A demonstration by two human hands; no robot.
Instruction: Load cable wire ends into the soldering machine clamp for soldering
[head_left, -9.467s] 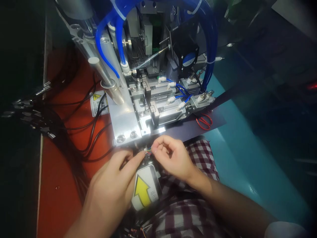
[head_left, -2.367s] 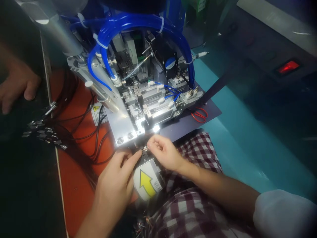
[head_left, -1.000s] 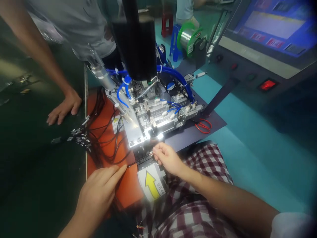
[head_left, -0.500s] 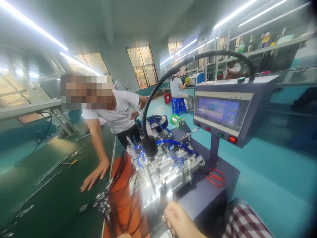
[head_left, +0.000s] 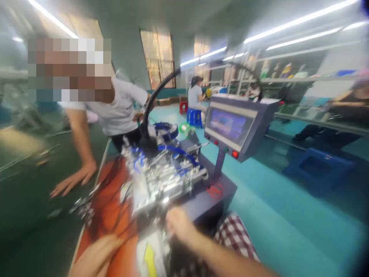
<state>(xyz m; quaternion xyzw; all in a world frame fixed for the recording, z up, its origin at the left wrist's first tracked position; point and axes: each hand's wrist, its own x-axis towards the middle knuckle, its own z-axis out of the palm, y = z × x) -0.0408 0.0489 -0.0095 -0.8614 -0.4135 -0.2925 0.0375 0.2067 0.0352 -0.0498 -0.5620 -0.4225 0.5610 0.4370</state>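
My right hand (head_left: 180, 226) is closed in front of the metal machine (head_left: 164, 173). Whatever its curled fingers hold, if anything, is hidden. Low in the view, my left hand (head_left: 99, 250) is over the orange surface (head_left: 109, 215), near thin black cables (head_left: 111, 181). Motion blur smears its fingers. Between my hands is a pale part (head_left: 142, 246) with a yellow arrow (head_left: 150, 258). Blue tubes (head_left: 178, 151) run across the machine, and a thick black hose (head_left: 157, 92) rises from it.
At left, a co-worker's hand (head_left: 76, 179) rests flat on the dark green table (head_left: 25, 215), near small metal-tipped parts (head_left: 83, 209). A control box (head_left: 242, 123) with a lit screen stands right of the machine, above a red coiled cord (head_left: 215, 190). A blue stool (head_left: 319, 165) is farther right.
The view has swung right and down, so the machine sits farther left. My left hand has come well into view at the bottom. My right hand stays closed by the machine's front.
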